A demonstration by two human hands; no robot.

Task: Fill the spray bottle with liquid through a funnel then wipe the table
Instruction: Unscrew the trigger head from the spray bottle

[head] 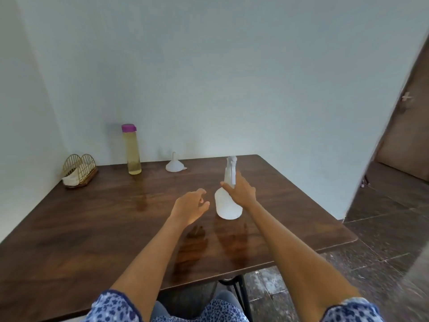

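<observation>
A white translucent spray bottle point(226, 206) stands upright near the middle of the dark wooden table point(92, 228). My right hand point(241, 191) is wrapped around its neck just below the spray head. My left hand point(191, 206) hovers open a little to the left of the bottle, fingers apart, touching nothing. A white funnel point(174, 165) rests mouth-down near the far edge. A tall clear bottle with a purple cap point(132, 151) holding pale yellow liquid stands at the far left of the funnel.
A gold wire holder with white cloth or napkins point(79, 170) sits at the table's far left corner by the wall. The table's right edge borders a dark tiled floor point(383, 228); a brown door point(408, 126) is at the right.
</observation>
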